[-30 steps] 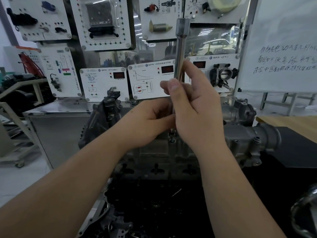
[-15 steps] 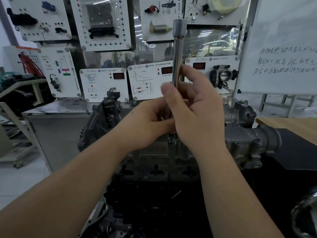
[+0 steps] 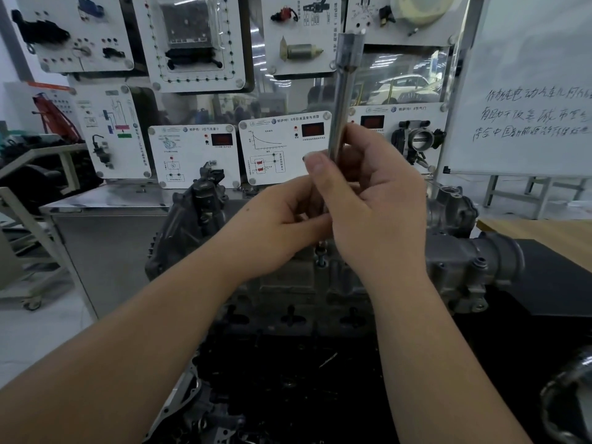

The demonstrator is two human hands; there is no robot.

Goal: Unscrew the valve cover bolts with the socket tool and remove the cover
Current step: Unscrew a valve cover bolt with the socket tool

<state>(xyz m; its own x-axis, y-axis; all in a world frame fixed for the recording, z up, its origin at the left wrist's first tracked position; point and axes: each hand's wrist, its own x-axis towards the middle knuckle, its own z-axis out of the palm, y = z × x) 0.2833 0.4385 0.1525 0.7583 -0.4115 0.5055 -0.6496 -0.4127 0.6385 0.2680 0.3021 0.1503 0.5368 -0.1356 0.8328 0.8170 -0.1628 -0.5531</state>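
A long steel socket tool stands nearly upright over the middle of the grey engine's valve cover. My right hand grips its shaft with thumb and fingers curled round it. My left hand pinches the shaft lower down, just left of the right hand. Below the hands a bolt sticks up out of the cover, with the tool's lower end on top of it, mostly hidden by my fingers.
White training panels with sensors and displays stand behind the engine. A whiteboard stands at the right, a wooden table beyond it. A steel cabinet is at the left. Dark engine parts lie at the front.
The tool has tilted slightly and its top has shifted a little to the right. My right hand's fingers have shifted round the shaft while both hands stay on it.
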